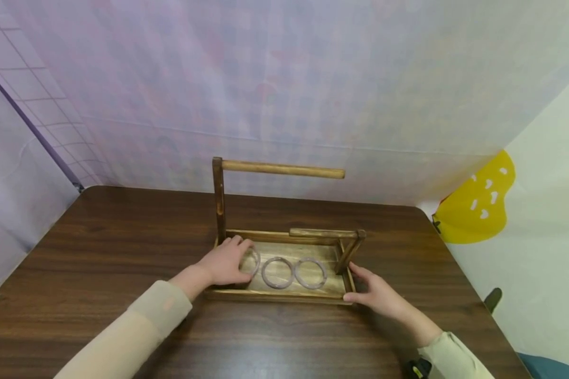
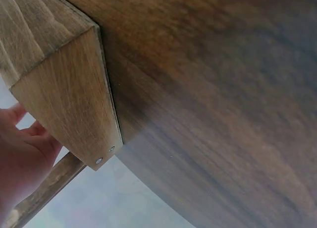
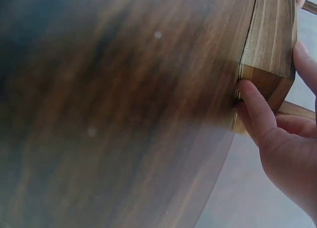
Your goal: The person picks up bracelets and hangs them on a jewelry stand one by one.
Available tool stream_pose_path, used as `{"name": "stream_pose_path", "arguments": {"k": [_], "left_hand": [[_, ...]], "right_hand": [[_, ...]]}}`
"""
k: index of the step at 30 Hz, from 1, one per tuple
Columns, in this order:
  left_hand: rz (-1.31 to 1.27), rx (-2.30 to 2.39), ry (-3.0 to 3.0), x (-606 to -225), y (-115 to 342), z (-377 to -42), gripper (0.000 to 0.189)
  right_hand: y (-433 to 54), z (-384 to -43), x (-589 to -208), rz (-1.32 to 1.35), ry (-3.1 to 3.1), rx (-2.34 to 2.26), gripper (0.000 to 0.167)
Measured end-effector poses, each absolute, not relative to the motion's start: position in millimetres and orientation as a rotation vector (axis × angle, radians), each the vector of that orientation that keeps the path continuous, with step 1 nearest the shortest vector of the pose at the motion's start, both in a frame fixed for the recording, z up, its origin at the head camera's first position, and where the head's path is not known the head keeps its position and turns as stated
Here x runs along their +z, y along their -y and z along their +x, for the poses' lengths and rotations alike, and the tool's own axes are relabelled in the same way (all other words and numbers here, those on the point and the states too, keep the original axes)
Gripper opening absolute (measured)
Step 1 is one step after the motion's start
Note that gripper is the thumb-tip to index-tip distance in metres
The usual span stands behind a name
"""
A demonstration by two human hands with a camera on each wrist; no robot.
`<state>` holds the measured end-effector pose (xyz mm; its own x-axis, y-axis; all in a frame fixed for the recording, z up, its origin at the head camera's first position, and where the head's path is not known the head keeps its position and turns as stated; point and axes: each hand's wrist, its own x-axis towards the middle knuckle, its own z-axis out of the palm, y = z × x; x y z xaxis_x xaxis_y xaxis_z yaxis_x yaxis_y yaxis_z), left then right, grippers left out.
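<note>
A wooden stand (image 1: 275, 296), a shallow tray with two uprights and bars, sits on the table. Inside it lie two pale purple bangles, a middle bangle (image 1: 264, 273) and a right bangle (image 1: 325, 275), side by side. At the tray's left end my left hand (image 1: 225, 261) holds a third, left bangle (image 1: 258, 260) between fingers and thumb, its left part hidden beneath the hand. My right hand (image 1: 376, 296) grips the tray's right end, thumb at the front corner, fingers along the outer side. In the right wrist view, fingertips press low on the end panel (image 3: 267, 84).
A tall upright (image 1: 219, 200) on the left carries a long bar (image 1: 284, 168); a shorter upright (image 1: 350, 252) on the right carries a lower bar (image 1: 320, 232). The brown table (image 1: 99, 263) extends around the stand, with a pale curtain (image 1: 265, 95) behind.
</note>
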<state>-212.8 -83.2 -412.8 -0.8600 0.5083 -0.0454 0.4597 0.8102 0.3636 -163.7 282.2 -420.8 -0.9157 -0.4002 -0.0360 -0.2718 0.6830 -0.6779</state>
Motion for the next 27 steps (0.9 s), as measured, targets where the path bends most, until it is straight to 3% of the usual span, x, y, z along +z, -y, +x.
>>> {"name": "stream_pose_path", "arguments": {"k": [27], "left_hand": [[0.816,0.762,-2.919,-406.3,81.2,-214.4,0.059]], "right_hand": [[-284.1,-163.9,-423.5,-0.521,-2.703,-1.075,0.082]]}}
